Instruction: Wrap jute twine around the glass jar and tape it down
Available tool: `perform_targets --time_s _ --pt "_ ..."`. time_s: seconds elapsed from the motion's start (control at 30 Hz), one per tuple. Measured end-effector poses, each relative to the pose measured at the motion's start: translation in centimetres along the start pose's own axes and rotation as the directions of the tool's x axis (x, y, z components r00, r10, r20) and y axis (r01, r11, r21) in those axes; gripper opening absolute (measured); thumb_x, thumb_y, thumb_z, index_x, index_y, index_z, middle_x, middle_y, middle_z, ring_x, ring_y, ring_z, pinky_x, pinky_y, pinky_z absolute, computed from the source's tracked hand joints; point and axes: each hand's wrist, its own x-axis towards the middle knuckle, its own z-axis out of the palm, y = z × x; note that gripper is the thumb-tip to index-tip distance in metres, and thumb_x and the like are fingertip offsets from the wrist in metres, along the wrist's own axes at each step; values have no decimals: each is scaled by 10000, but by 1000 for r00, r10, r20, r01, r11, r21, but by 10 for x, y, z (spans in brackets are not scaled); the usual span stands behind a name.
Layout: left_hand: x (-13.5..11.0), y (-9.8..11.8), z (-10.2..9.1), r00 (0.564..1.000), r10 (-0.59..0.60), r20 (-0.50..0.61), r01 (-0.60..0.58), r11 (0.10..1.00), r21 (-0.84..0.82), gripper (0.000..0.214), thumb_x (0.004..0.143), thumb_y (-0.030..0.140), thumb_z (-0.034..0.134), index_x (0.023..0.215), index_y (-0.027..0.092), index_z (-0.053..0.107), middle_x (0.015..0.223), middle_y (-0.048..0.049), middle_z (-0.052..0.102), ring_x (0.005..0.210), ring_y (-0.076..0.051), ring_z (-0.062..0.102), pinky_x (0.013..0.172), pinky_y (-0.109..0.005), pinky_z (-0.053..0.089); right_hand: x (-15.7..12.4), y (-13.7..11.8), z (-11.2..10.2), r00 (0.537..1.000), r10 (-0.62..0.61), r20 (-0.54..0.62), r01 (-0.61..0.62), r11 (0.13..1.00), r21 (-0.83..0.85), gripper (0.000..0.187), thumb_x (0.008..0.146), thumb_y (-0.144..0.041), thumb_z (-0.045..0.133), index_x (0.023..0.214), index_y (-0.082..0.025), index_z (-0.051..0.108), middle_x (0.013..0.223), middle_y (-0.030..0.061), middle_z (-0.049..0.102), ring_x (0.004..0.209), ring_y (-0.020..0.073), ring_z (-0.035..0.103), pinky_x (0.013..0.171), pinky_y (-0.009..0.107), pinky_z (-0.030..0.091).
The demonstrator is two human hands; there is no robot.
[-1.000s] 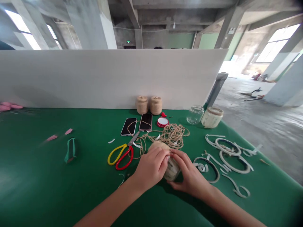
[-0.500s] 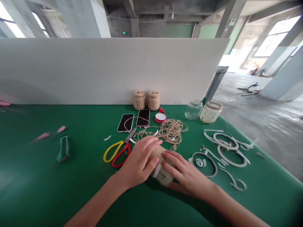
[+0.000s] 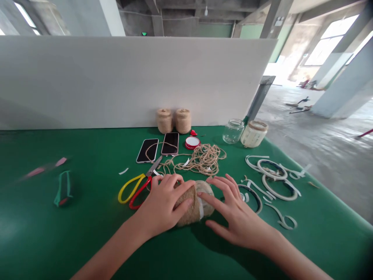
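A glass jar [image 3: 189, 213] wrapped in brown jute twine lies on its side near the front of the table, its bare glass end [image 3: 207, 190] turned right. A white strip [image 3: 201, 210] runs along the edge of the wrapping. My left hand [image 3: 163, 204] is closed over the wrapped part, thumb across the twine. My right hand [image 3: 237, 214] is open at the glass end, fingers apart, with the index fingertip at the jar by the white strip. Beyond my hands is a loose heap of jute twine [image 3: 206, 158]. Scissors [image 3: 135, 188] with yellow and red handles lie beside my left hand.
Two phones [image 3: 147, 151] and a red-rimmed tape roll [image 3: 192, 142] lie behind. Two twine-wrapped jars [image 3: 165, 121] stand against the white panel [image 3: 131, 81]. A clear jar [image 3: 233, 132] and a tape-covered jar [image 3: 254, 134] stand back right. Tape rings [image 3: 279, 187] lie right.
The jar has turned, its glass end now facing right instead of towards me. My right hand has come off it and spread its fingers. The view has shifted slightly right.
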Motion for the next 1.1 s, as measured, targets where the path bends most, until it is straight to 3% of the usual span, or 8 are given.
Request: perform_targets --time_s 0.13,0.3,0.47,0.6,0.83,1.0,1.1 --pt "-2 3 3 1000 8 -2 -8 999 -46 362 885 324 409 1239 254 429 1192 -85 471 1078 -253 448 911 -463 356 9 -9 0 994 69 -80 -61 993 102 302 858 -164 466 1148 -232 516 1197 104 458 1111 245 422 955 475 380" --pt "-2 2 9 1000 13 5 -12 985 -169 346 890 281 395 1234 241 388 1220 -69 476 1113 -219 442 936 -399 373 13 -16 7 975 142 -168 -116 982 152 151 862 -163 463 989 -189 540 1003 89 520 913 207 467 816 385 418" --pt "-3 2 13 1000 8 -25 -13 981 -195 355 865 263 426 1218 239 393 1213 -73 476 1108 -225 450 932 -398 387 18 -16 3 997 48 -54 -40 989 144 117 896 -178 425 893 -186 542 811 41 546 745 167 436 703 318 366" --pt "-2 1 14 999 1 -43 -9 980 -200 354 859 259 430 1211 237 402 1201 -71 484 1098 -224 459 929 -400 394 26 -9 -4 999 -23 36 19 991 131 138 906 -197 417 908 -187 555 825 36 561 748 155 451 711 300 348" --pt "-1 0 13 1000 -13 -27 6 973 -230 360 855 258 430 1215 237 415 1193 -69 490 1074 -223 474 908 -386 410 32 1 -11 993 -94 68 88 993 83 146 908 -200 422 923 -201 568 833 27 553 734 141 450 701 291 331" --pt "-1 0 14 999 -26 -27 19 973 -231 355 855 259 432 1209 241 417 1188 -70 489 1071 -224 473 907 -389 410 30 -8 -4 1000 3 23 -5 996 90 116 906 -199 427 892 -190 542 800 29 553 703 151 451 671 298 333" --pt "-1 2 14 999 -38 -35 29 974 -226 361 850 257 445 1209 237 416 1194 -69 484 1091 -223 463 920 -389 407 26 -20 3 988 150 -44 -142 979 148 126 908 -178 413 856 -198 527 749 22 541 689 162 461 646 290 341"
